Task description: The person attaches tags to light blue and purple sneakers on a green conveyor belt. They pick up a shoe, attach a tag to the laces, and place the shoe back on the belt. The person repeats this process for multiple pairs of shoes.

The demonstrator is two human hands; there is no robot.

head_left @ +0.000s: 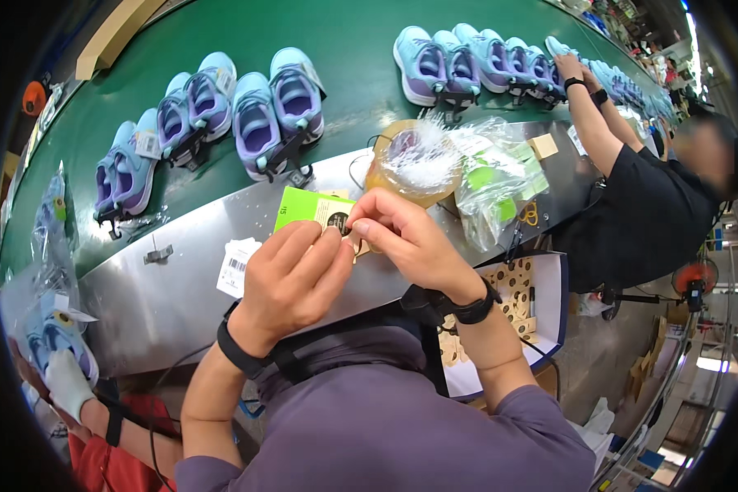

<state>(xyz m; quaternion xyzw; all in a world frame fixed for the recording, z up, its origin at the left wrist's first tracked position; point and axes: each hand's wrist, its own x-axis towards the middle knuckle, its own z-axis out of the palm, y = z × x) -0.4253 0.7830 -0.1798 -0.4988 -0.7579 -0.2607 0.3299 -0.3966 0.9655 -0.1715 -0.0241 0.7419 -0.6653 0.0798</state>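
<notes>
My left hand (291, 283) is closed, its bent fingertips at the lower edge of a bright green card tag (295, 205) with a cream part and a black round mark. Thumb and forefinger of my right hand (406, 238) pinch together at the right edge of the black mark; whatever lies between them is too small to tell. Both hands are over the metal ledge, close together. Beyond them on the green belt stand light-blue and purple shoes (258, 123) in pairs, joined by black hangers. A white barcode tag (236, 266) lies left of my left hand.
A tape-like amber roll (410, 164) and a clear bag of green tags (500, 176) lie to the right. Below the ledge sits a box (549, 299) of cream tags. A co-worker (648, 205) reaches over the belt; another's gloved hand (67, 381) touches bagged shoes at left.
</notes>
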